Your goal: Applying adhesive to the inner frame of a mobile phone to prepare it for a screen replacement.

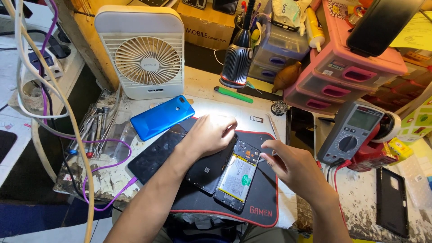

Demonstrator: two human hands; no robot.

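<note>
Both forearms are bare, with no sleeves, watch or rings showing; the left hand and right hand wear no gloves.

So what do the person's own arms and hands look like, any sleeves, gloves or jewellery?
Both forearms are bare, with no sleeve in view. The left hand and right hand wear no gloves, and no watch, ring or wristband shows.
</note>
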